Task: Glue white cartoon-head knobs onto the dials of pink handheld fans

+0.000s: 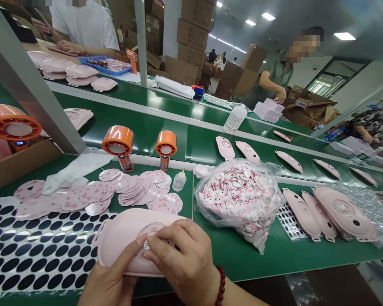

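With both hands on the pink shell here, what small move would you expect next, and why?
Probably pressing the round disc flat into the pink shell. The right hand has its fingertips on the disc's edge, the left hand steadies the shell from below with its thumb by the disc, and the disc already sits in the shell's round middle.

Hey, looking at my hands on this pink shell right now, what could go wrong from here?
1. Both hands, left and right, press a round piece onto the pink shell; it may seat off-centre.
2. The shell rests on the sheet of black dots, so dots might catch on it.
3. The loose pink discs nearby could be swept aside.
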Demonstrator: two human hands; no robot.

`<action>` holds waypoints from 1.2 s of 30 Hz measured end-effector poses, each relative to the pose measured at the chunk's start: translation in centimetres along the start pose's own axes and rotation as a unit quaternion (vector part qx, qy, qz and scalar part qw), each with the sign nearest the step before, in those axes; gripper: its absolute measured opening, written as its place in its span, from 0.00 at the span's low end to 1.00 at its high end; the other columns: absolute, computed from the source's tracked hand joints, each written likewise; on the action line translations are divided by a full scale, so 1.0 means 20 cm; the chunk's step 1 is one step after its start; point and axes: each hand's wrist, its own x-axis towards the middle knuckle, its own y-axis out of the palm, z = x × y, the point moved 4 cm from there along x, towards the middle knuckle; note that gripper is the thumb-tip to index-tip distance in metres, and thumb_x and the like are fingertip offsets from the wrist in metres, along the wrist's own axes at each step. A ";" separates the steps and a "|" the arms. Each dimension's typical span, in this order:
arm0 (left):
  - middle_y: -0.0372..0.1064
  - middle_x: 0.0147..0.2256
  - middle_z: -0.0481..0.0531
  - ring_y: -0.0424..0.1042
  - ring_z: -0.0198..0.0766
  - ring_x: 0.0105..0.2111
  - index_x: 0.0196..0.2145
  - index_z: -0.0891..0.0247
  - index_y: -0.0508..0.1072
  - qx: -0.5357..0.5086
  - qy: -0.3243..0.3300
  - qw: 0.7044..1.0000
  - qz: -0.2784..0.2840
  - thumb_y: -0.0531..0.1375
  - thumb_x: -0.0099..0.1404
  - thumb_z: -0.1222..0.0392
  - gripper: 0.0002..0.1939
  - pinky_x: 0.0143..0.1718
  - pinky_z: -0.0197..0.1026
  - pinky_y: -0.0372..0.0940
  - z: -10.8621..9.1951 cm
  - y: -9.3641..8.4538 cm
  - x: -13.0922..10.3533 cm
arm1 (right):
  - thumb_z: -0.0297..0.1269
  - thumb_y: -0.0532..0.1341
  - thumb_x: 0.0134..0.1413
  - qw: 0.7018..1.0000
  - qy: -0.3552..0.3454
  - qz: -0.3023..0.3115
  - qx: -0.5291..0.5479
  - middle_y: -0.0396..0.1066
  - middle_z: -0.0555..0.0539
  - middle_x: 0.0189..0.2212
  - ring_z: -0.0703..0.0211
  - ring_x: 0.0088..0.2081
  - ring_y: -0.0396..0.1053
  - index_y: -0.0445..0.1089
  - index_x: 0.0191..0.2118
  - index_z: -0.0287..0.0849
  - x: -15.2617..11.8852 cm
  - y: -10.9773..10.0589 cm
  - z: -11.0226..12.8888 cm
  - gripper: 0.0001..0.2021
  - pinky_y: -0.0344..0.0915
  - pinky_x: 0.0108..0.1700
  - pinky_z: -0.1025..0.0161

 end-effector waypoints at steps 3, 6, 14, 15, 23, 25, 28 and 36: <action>0.81 0.46 0.54 0.72 0.60 0.59 0.39 0.59 0.81 -0.010 -0.001 1.000 -0.021 0.78 0.28 0.63 0.34 0.38 0.37 0.78 -0.02 0.01 -0.01 | 0.33 0.65 0.67 1.000 -0.008 -0.001 0.007 0.82 0.49 0.35 0.59 0.35 0.75 0.77 0.46 0.42 -0.02 0.01 0.01 0.05 0.76 0.38 0.61; 0.81 0.46 0.57 0.75 0.61 0.56 0.41 0.60 0.81 0.001 0.001 1.000 -0.030 0.80 0.25 0.62 0.38 0.35 0.37 0.78 -0.02 0.01 -0.01 | 0.34 0.64 0.69 0.999 -0.040 0.021 -0.001 0.83 0.46 0.40 0.56 0.40 0.77 0.77 0.49 0.39 -0.06 0.03 0.03 0.08 0.79 0.43 0.60; 0.80 0.50 0.56 0.76 0.57 0.55 0.47 0.57 0.81 0.019 0.021 0.999 -0.019 0.81 0.31 0.56 0.41 0.44 0.40 0.77 -0.04 -0.03 -0.02 | 0.40 0.60 0.73 0.995 0.033 0.038 0.090 0.80 0.45 0.49 0.55 0.53 0.76 0.79 0.51 0.45 -0.04 -0.01 0.00 0.12 0.65 0.68 0.50; 0.79 0.52 0.55 0.75 0.56 0.56 0.49 0.56 0.80 0.023 0.024 0.999 -0.008 0.82 0.32 0.55 0.42 0.46 0.41 0.77 -0.05 -0.03 -0.02 | 0.42 0.60 0.72 0.988 0.095 0.034 0.118 0.79 0.44 0.51 0.54 0.54 0.75 0.79 0.52 0.47 -0.03 -0.03 -0.03 0.12 0.65 0.67 0.48; 0.75 0.59 0.48 0.70 0.57 0.61 0.52 0.47 0.79 0.020 0.014 1.000 0.009 0.81 0.33 0.57 0.44 0.44 0.40 0.77 -0.02 -0.03 -0.07 | 0.43 0.74 0.52 0.831 0.428 0.094 0.342 0.81 0.44 0.50 0.46 0.53 0.77 0.80 0.54 0.45 -0.05 0.05 -0.18 0.23 0.72 0.59 0.51; 0.74 0.61 0.45 0.71 0.57 0.60 0.55 0.44 0.77 0.011 0.017 0.999 0.027 0.79 0.33 0.65 0.48 0.42 0.39 0.77 -0.01 -0.03 -0.10 | 0.43 0.74 0.51 0.832 0.426 0.086 0.346 0.81 0.44 0.49 0.46 0.52 0.77 0.81 0.53 0.44 -0.06 0.06 -0.17 0.23 0.72 0.59 0.51; 0.73 0.61 0.46 0.72 0.58 0.59 0.58 0.44 0.75 0.031 0.039 0.998 0.024 0.77 0.32 0.70 0.53 0.42 0.39 0.78 -0.02 -0.02 -0.12 | 0.42 0.73 0.52 0.840 0.416 0.079 0.340 0.81 0.44 0.47 0.47 0.50 0.78 0.81 0.53 0.45 -0.05 0.05 -0.15 0.22 0.73 0.56 0.53; 0.77 0.57 0.50 0.73 0.61 0.58 0.62 0.46 0.72 0.079 0.088 0.992 0.035 0.81 0.34 0.55 0.55 0.46 0.44 0.78 -0.10 0.00 -0.06 | 0.46 0.68 0.60 0.922 0.315 0.066 0.215 0.81 0.43 0.46 0.48 0.49 0.78 0.79 0.55 0.42 0.02 0.04 -0.09 0.21 0.76 0.54 0.55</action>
